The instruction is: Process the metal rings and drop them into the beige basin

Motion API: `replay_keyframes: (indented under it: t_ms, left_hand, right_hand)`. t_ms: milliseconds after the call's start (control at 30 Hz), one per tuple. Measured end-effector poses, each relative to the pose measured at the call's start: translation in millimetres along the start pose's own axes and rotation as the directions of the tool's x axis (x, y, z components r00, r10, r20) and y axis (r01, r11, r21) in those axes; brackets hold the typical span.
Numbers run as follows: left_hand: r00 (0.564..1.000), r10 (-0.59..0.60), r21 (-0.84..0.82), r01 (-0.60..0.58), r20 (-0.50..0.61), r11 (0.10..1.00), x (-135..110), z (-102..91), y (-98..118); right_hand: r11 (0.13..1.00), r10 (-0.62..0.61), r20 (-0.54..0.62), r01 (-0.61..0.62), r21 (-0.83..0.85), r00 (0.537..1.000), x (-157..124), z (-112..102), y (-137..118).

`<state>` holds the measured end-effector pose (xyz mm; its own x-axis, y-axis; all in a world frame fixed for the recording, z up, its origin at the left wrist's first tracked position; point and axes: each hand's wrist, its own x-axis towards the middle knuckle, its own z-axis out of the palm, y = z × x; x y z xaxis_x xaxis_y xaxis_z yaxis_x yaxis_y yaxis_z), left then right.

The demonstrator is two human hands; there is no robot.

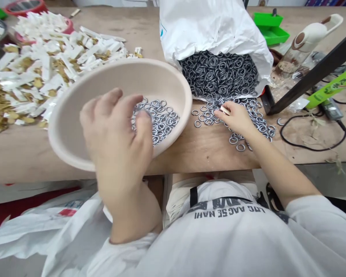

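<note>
My left hand is raised over a beige plastic basin, smeared by motion, its fingers curved and thumb apart. Grey metal rings lie in the basin's right side, partly behind this hand; I make out nothing held in it. At the loose rings on the table, my right hand is closed on a small pale piece. A dark tip shows by its fingertips, too small to name. Just behind it, a white sack lies open toward me, full of darker rings.
White strips and brown pieces are heaped at the left, with a red-rimmed container behind. Green trays, a bottle, a slanting black metal bar and a looped cable occupy the right. White plastic bags hang below the table edge.
</note>
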<state>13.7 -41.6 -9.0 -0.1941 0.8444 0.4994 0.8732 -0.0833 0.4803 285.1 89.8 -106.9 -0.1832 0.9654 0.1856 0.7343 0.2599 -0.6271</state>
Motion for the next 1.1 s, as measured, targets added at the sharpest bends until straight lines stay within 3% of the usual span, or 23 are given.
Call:
replay_keyframes:
  t_ms: [67,167,200,267,300,333,400,467,600,733,933,1100]
  left_hand:
    - [0.996,0.075,0.178,-0.064,-0.052,0.982,6,5.7,8]
    - [0.974,0.228,0.065,-0.228,0.011,0.971,-8,37.8,32]
    - [0.951,0.299,-0.012,-0.299,0.080,0.954,-14,55.0,40]
    - [0.830,0.435,-0.123,-0.420,0.349,0.899,-19,96.0,47]
    - [0.795,0.405,-0.099,-0.407,0.451,0.908,-17,117.4,47]
    - [0.800,0.318,-0.020,-0.358,0.509,0.933,-13,137.6,45]
    - [0.827,0.124,0.143,-0.239,0.549,0.960,-1,169.2,35]
    - [0.816,0.061,0.211,-0.220,0.575,0.952,8,185.2,26]
    - [0.809,0.147,0.193,-0.306,0.570,0.932,-3,182.2,19]
    - [0.817,0.224,0.129,-0.340,0.531,0.932,-18,176.4,19]
    - [0.858,0.193,-0.081,-0.176,0.475,0.981,-14,179.5,10]
    - [0.868,0.143,-0.277,-0.007,0.475,0.961,-22,170.9,3]
  right_hand:
    - [0.974,-0.016,-0.014,0.012,-0.228,1.000,24,8,4]
    - [0.904,-0.027,0.048,0.045,-0.426,0.999,43,17,9]
    - [0.888,-0.033,0.076,0.065,-0.456,0.997,43,18,11]
    - [0.879,-0.055,0.102,0.097,-0.467,0.993,35,14,14]
    - [0.887,-0.068,0.093,0.102,-0.450,0.993,29,10,16]
    - [0.901,-0.078,0.069,0.100,-0.422,0.995,21,4,17]
    - [0.937,-0.090,-0.010,0.081,-0.339,0.996,4,-8,20]
    - [0.970,-0.096,-0.089,0.073,-0.233,0.991,-14,-19,22]
    - [0.996,-0.091,-0.168,0.089,-0.022,0.982,-41,-26,27]
    - [0.994,-0.066,-0.157,0.078,0.077,0.985,-53,-20,30]
    - [0.990,-0.049,-0.118,0.064,0.123,0.992,-61,-16,22]
    - [0.974,-0.022,-0.070,0.037,0.221,0.997,-70,-8,14]
